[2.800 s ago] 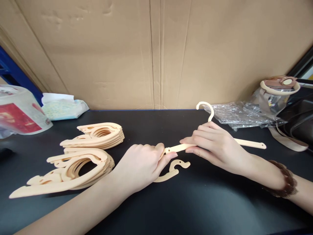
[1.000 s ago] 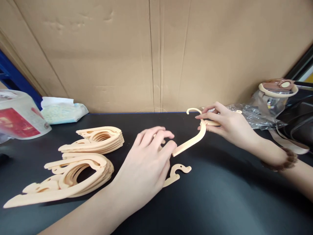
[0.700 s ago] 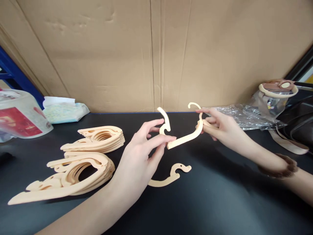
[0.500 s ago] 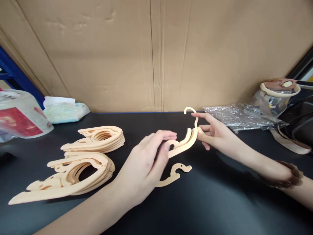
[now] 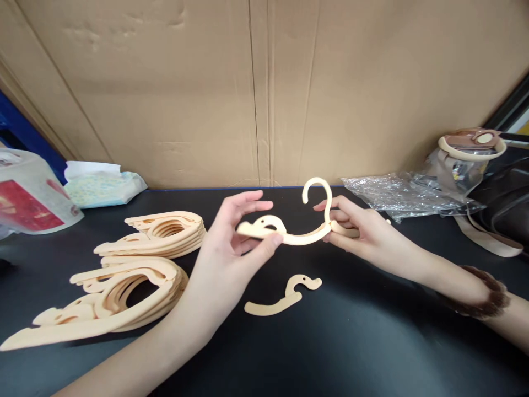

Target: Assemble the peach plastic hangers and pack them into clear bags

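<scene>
A cream folding clothes hanger (image 5: 303, 238) is held above the black table between my two hands. My left hand (image 5: 231, 237) pinches its left arm between thumb and fingers, near the looped part with a small hole. My right hand (image 5: 357, 223) grips the hanger at the joint below its hook (image 5: 324, 193), and part of the right arm is hidden in the fingers. The hook points up and curls to the left. Below, on the table, lies a loose hanger arm piece (image 5: 275, 305) with a curved end.
Two stacks of folded hangers, a rear stack (image 5: 165, 237) and a front stack (image 5: 136, 309), lie at the left. Behind them are a tissue pack (image 5: 105, 187) and a roll of tape (image 5: 35, 193). Plastic wrap (image 5: 384, 193) and a strapped bottle (image 5: 465, 171) stand back right, before a cardboard wall (image 5: 165, 94).
The hanger's left arm has swung up and outward, unfolding to nearly level. My left hand has moved left and up with it. The loose piece shows fully now.
</scene>
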`<state>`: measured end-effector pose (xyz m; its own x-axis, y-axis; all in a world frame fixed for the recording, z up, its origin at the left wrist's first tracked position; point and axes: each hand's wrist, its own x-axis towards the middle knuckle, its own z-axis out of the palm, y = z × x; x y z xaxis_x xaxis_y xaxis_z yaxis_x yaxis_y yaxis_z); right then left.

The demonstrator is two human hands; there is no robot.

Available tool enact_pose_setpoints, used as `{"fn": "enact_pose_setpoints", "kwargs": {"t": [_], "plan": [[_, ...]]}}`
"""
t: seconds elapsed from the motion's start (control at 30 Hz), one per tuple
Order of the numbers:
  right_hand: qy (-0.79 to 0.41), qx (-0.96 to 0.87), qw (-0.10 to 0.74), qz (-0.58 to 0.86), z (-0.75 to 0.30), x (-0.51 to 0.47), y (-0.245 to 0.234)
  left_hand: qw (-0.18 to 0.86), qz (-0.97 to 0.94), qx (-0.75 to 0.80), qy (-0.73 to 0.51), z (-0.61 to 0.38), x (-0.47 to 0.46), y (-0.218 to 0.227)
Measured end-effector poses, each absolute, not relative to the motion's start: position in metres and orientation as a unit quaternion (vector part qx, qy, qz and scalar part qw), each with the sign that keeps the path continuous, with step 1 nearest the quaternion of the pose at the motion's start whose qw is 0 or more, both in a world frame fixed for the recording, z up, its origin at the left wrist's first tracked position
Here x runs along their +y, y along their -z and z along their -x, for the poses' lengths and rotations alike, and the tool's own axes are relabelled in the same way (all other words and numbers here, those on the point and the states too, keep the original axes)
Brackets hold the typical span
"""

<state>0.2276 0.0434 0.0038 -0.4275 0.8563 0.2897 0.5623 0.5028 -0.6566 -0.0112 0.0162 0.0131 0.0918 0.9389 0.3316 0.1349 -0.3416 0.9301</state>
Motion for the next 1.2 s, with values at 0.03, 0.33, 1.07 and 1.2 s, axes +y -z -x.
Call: {"fn": "enact_pose_setpoints", "kwargs": {"t": [0.03,0.33,1.07,1.2], "plan": [[-0.238,-0.826,0.282,0.427,-0.226,0.041,-0.004,0.412,-0.604,0.425,-0.534,0.011,0.018,-0.015],[-0.364,-0.842,0.212,0.336,-0.202,0.009,-0.011,0.510,-0.680,0.342,-0.399,0.010,0.007,-0.010],[-0.003,-0.904,0.286,0.318,-0.206,0.014,-0.004,0.636,-0.573,0.327,-0.400,0.001,0.011,-0.010],[0.042,-0.882,0.295,0.364,-0.211,0.018,-0.007,0.593,-0.578,0.379,-0.413,0.004,0.014,-0.010]]}}
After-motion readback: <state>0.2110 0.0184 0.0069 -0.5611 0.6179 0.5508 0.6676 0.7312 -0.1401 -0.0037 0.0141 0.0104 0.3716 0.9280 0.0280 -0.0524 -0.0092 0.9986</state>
